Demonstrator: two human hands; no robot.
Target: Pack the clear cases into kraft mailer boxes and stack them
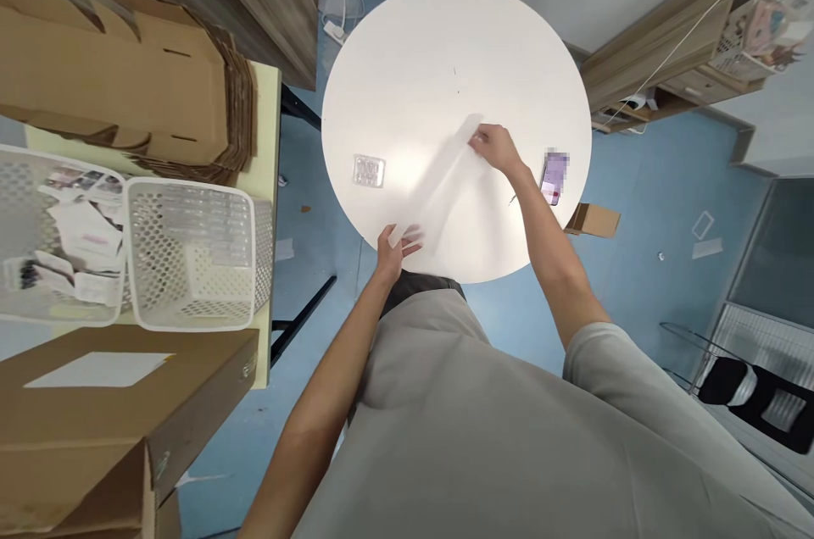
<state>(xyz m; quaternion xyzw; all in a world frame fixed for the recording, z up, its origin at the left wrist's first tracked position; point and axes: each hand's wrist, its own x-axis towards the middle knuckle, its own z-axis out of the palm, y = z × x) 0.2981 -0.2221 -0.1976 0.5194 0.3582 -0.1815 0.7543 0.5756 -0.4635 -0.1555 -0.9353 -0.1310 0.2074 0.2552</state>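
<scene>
Your left hand (pixel 395 251) holds the near end of a see-through strip (pixel 442 170) over the table (pixel 407 47); your right hand (pixel 496 146) pinches its far end.

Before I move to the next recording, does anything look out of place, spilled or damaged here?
Pale scraps lie on the blue floor at left and right, looking like dropped litter. Small dark marks interrupt the white table. I see no spill; the translucent film is too blurred to check for damage.
</scene>
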